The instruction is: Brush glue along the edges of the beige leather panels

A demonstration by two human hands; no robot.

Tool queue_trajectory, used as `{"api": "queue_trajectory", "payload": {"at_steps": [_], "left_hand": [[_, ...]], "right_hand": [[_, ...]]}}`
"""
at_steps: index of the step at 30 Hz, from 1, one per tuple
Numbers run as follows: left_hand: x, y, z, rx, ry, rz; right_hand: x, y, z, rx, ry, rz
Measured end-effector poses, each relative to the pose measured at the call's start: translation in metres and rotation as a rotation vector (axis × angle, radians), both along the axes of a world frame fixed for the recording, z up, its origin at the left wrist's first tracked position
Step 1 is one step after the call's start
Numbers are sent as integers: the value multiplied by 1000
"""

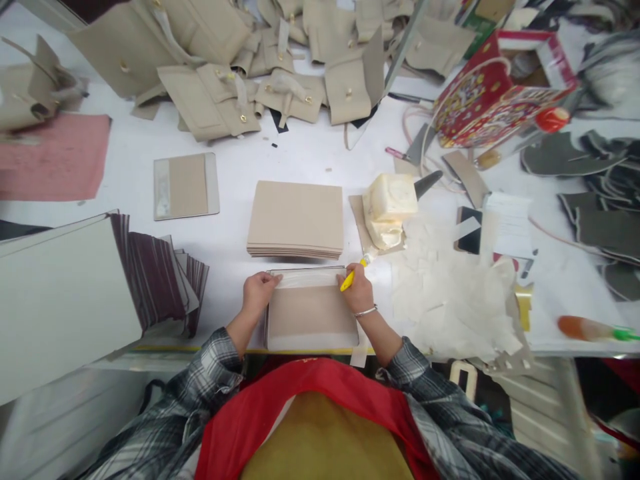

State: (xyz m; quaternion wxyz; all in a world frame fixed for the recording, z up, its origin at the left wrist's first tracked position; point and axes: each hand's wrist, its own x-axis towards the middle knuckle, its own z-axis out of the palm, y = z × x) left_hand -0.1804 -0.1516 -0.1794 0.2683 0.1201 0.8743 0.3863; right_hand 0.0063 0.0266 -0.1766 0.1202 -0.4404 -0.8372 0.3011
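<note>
A beige rectangular panel with a whitish strip along its far edge lies at the table's near edge. My left hand is closed, its fingers pressed on the panel's far left corner. My right hand grips a yellow-handled brush at the panel's far right corner, its tip pointing away to the right. Just beyond the panel sits a neat stack of beige panels. A pale glue tub stands right of that stack.
Maroon-edged sheets fan out at the left beside a large grey board. Another panel lies farther left. Many beige bag pieces pile at the back. White paper scraps and a red patterned box sit right.
</note>
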Motion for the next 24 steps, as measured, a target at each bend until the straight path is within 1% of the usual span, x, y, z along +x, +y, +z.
{"api": "queue_trajectory", "payload": {"at_steps": [5,8,10,12,13,15,17,19,21,22,23,24], "left_hand": [[0,-1,-2,-21,0,-10],[-1,0,-4,-34,27,-43],[-2,0,-3,-73,91,-93],[-2,-2,4,-120,208,-148],[-1,-5,10,-131,282,-173],[4,-18,29,-110,437,-223],[11,-42,56,-44,600,-277],[16,-74,87,36,794,-328],[16,-108,116,100,1044,-311],[12,-124,129,92,1160,-277],[7,-140,140,42,1247,-232],[-1,-154,149,-44,1298,-188]], "right_hand": [[-1,-1,2,-25,-25,9],[-3,-3,2,-31,-37,9],[-3,-3,2,1,-44,1],[1,-1,3,60,-36,-15],[5,1,4,90,-25,-29],[19,5,7,133,0,-63],[38,8,12,162,30,-94],[57,9,18,189,62,-99],[71,7,23,213,92,-96],[76,6,25,222,109,-96],[78,5,27,231,129,-96],[78,3,30,242,158,-91]]}}
